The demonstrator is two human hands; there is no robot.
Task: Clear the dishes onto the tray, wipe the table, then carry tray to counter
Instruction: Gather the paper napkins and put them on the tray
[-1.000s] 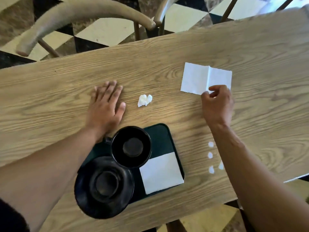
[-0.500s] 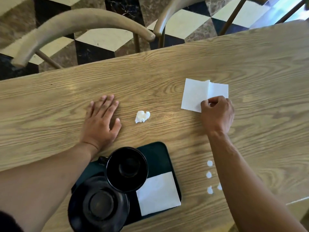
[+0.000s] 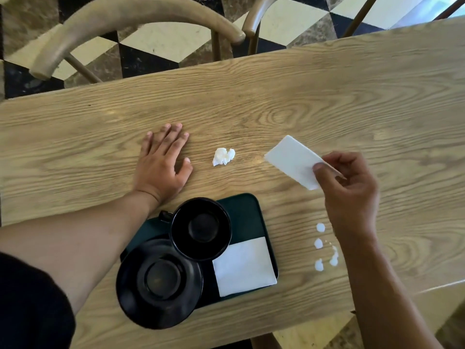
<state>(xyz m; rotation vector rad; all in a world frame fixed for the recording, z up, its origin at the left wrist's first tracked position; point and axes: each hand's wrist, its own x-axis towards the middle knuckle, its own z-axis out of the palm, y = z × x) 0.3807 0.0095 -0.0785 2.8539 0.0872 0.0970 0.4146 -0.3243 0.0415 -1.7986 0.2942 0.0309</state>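
Head view: the dark tray (image 3: 247,210) sits on the wooden table (image 3: 327,96), carrying a black cup (image 3: 200,228), a black saucer (image 3: 159,283) and a white napkin (image 3: 244,267). Left of the tray's far edge, the left hand (image 3: 162,165) lies flat, fingers spread. Beyond the tray lies a crumpled tissue (image 3: 223,156). To its right, the right hand (image 3: 348,187) pinches a folded napkin (image 3: 293,161); white drops (image 3: 320,244) dot the table.

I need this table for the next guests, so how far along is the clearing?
Done: the black cup and saucer are on the dark tray. In hand: the right hand pinches a folded white napkin, apparently ready to wipe. Left: the crumpled tissue and white droplets remain on the table, and the tray still sits there.
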